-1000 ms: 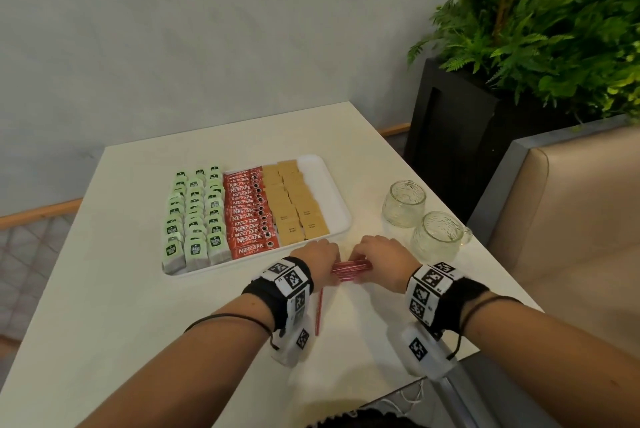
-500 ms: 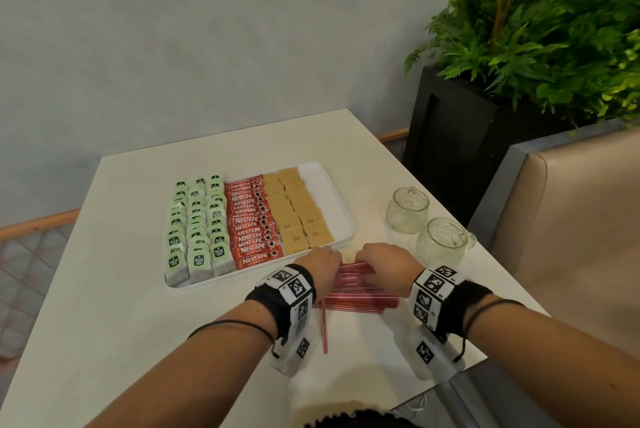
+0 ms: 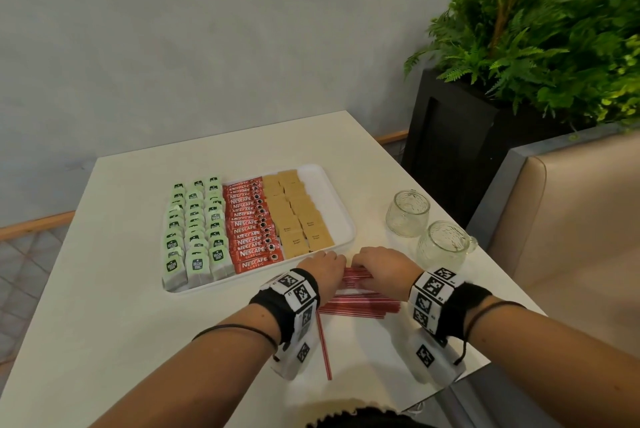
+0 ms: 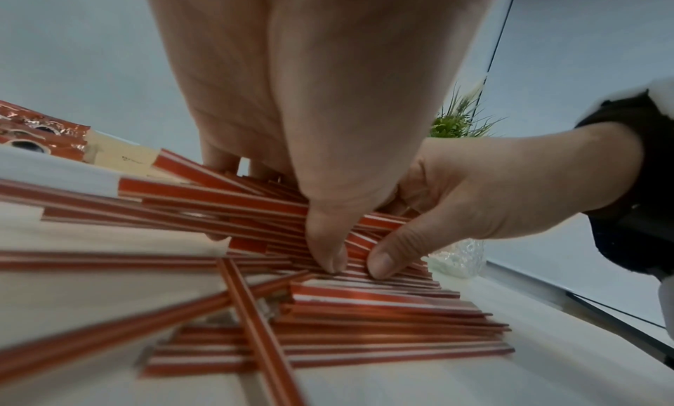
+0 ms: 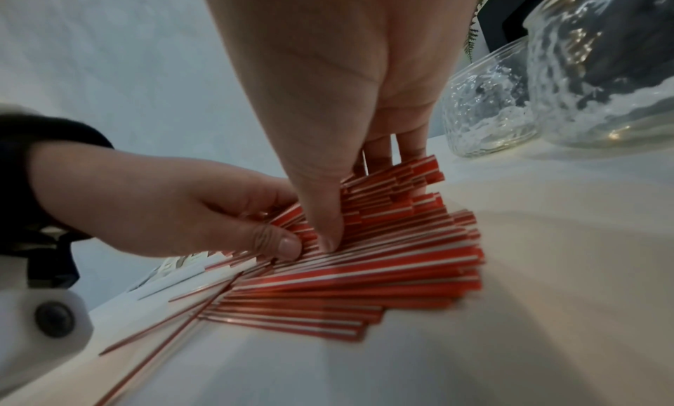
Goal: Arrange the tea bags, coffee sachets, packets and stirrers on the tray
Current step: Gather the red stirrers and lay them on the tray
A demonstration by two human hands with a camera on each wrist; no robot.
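A white tray (image 3: 341,206) holds rows of green tea bags (image 3: 195,230), red coffee sachets (image 3: 251,230) and brown sugar packets (image 3: 298,216). Just in front of it, red-and-white stirrers (image 3: 360,304) lie in a loose pile on the table. Both hands are on the pile, side by side. My left hand (image 3: 323,270) pinches a bunch of stirrers (image 4: 255,207) between thumb and fingers. My right hand (image 3: 381,268) grips the same bunch (image 5: 393,199) from the right end. One stirrer (image 3: 323,346) lies apart, pointing toward me.
Two empty glass jars (image 3: 408,213) (image 3: 443,245) stand right of the tray near the table edge. A beige bench seat (image 3: 571,237) and a black planter (image 3: 450,136) with ferns are on the right. The table's near-right corner (image 3: 485,363) is close to my right wrist.
The tight bunch between my hands has spread: a layer of stirrers now lies flat on the table under my wrists. Both hands stay over the pile.
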